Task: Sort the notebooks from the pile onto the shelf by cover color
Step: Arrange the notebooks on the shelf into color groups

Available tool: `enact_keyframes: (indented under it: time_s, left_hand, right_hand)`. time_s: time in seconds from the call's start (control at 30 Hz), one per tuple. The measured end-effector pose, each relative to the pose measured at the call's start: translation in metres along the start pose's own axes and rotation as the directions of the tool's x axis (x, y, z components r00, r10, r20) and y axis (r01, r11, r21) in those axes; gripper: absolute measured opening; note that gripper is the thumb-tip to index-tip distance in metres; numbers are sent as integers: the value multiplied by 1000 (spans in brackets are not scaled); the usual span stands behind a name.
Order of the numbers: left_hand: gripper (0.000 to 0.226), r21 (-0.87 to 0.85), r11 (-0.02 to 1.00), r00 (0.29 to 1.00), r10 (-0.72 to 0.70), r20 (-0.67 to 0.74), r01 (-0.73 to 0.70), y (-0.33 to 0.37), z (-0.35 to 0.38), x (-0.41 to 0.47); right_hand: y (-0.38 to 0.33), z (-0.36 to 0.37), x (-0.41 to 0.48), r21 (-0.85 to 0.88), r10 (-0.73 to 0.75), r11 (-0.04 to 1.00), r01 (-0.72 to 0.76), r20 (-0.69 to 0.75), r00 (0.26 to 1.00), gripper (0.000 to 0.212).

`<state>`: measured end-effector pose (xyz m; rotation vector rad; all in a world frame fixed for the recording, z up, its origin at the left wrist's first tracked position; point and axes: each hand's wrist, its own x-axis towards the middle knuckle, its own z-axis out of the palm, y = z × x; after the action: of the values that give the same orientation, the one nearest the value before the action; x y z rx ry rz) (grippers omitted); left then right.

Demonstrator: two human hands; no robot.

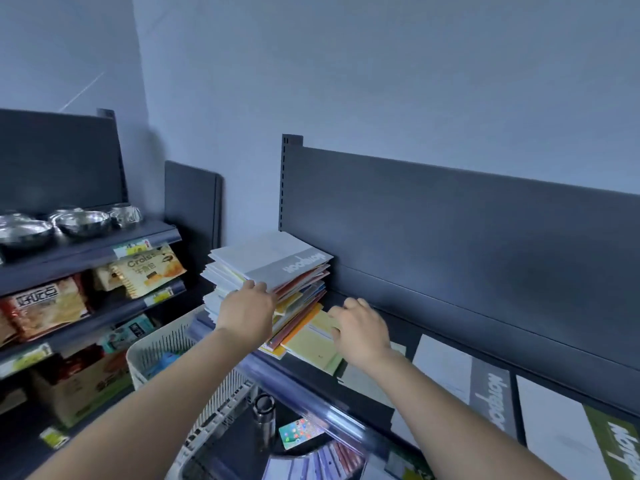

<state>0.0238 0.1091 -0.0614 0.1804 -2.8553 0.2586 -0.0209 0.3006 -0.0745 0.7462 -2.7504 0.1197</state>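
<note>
A tall pile of notebooks (298, 299) with mixed cover colors stands at the left end of the dark shelf (450, 327). A grey notebook (273, 258) lies on top of it. My left hand (247, 311) grips the near edge of that grey notebook, fingers curled over it. My right hand (360, 330) hovers with loosely curled fingers just above a yellow notebook (311, 344) that lies flat beside the pile. Further right on the shelf lie a pale green notebook (363, 379), a white-and-grey notebook (446, 368) and a white-and-green notebook (561, 431).
A white plastic basket (152, 348) sits below the shelf's front rail (311, 400), with a metal bottle (265, 417) and a phone (299, 433) near it. To the left, another shelf unit holds snack packs (52, 306) and metal bowls (79, 221).
</note>
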Motion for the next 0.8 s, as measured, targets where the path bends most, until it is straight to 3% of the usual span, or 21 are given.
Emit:
enact_keyframes:
  time_s: [0.27, 0.43, 0.6, 0.8]
  left_hand:
    - [25, 41, 999, 996, 28, -90, -25, -97, 11, 74]
    - [23, 63, 997, 997, 57, -47, -54, -132, 33, 117]
    - [41, -33, 998, 995, 50, 91, -47, -141, 48, 148]
    - [41, -69, 998, 1000, -6, 9, 7, -140, 47, 168]
  right_hand:
    - [-56, 11, 102, 31, 20, 999, -20, -2, 1000, 36]
    - [-77, 26, 146, 32, 154, 987, -156, 77, 985, 42]
    - [-79, 38, 168, 52, 251, 966, -255, 72, 965, 50]
    - [-74, 56, 171, 157, 447, 881, -446, 31, 894, 75]
